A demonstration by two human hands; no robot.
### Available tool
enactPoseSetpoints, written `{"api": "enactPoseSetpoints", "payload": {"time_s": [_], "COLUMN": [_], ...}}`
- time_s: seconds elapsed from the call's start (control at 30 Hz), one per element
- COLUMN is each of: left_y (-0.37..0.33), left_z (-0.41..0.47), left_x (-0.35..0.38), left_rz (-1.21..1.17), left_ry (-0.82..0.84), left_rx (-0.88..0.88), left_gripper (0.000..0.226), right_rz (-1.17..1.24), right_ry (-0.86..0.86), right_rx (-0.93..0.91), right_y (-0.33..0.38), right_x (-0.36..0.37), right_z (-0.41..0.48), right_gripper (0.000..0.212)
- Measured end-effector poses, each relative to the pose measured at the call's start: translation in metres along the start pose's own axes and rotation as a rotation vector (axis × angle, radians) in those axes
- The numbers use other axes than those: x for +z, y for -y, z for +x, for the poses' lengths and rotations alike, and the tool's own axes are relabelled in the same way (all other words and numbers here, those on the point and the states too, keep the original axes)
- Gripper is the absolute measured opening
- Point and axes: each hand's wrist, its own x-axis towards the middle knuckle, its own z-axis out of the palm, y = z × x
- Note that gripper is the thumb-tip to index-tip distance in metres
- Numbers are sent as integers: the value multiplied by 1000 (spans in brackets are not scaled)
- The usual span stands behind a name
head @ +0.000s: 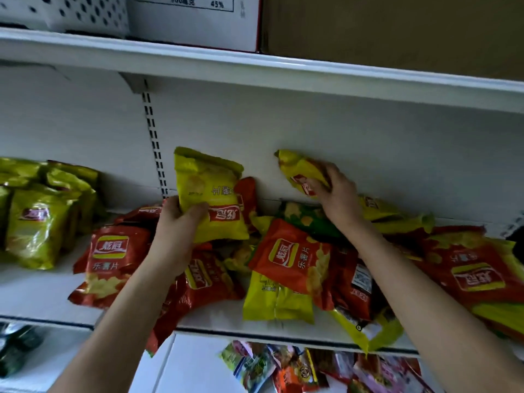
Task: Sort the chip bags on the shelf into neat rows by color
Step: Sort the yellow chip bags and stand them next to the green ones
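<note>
As arms (122, 321) (425, 293) reach up, grips (177, 222) (337, 194) clutch bags (207, 188) (297, 168)

Bare shelf (42, 290) lies open between my yellow row (37, 222) and the jumbled heap (297, 268), which blocks everything to my right

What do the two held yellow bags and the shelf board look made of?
The left yellow bag and right yellow bag: likely thin glossy plastic film, crumpled and glinting. The shelf board: smooth white, probably painted metal, given the slotted upright; not certain.
</note>
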Motion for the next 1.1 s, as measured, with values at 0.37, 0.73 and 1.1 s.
{"api": "enactPoseSetpoints", "payload": {"time_s": [0.37,0.73,1.1], "left_y": [9,20,19], "left_z": [-11,-6,0], "left_x": [58,69,71], "left_rz": [-271,-185,-206], "left_ry": [191,132,75], "left_rx": [-126,-154,-185], "left_gripper": [38,32,49], "right_rz": [330,-458,124], "right_ry": [270,385,-220], "right_rx": [-132,200,16], "right_y": [54,-54,-31], "right_x": [-13,-44,-62], "right_z": [-78,-10,-20], "right_gripper": [60,50,23]}}
